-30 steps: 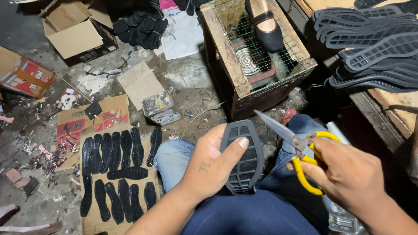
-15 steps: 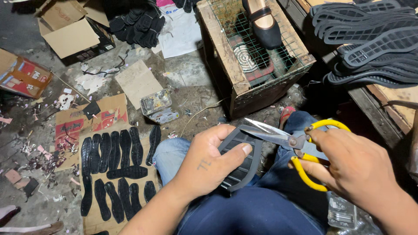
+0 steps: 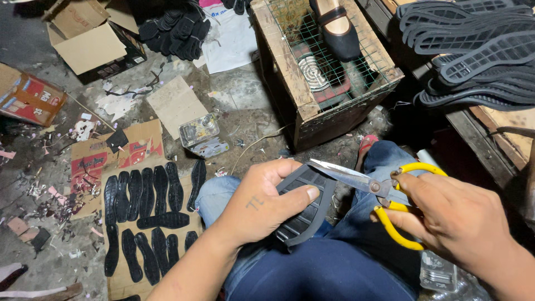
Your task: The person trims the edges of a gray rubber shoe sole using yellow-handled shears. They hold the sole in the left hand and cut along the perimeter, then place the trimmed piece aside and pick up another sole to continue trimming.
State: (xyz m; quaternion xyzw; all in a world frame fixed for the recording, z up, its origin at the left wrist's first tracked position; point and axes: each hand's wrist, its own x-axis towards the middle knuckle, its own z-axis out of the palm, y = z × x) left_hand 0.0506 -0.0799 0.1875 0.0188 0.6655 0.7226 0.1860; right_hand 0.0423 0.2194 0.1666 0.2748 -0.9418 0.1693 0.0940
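Centrally, over the person's lap, the left hand clamps a black rubber shoe sole, thumb pressed across its ridged tread and fingers curled round the upper edge; the sole is bent and dark grey to black, with moulded ribs. The right hand grips the yellow-handled scissors, fingers closed through and around the loops, blades nearly together with their tips resting at the sole's top edge.

Left of the lap, a flattened cardboard sheet on the floor carries rows of black sole pieces. Beyond it lie scraps, a red carton, an open cardboard box and a small clear plastic case. Directly ahead stands a wooden crate with wire mesh on top bearing a black shoe; it hems in the space beyond the knees. At the right, stacked black soles rest on a bench.

Open floor remains between cardboard sheet and crate.
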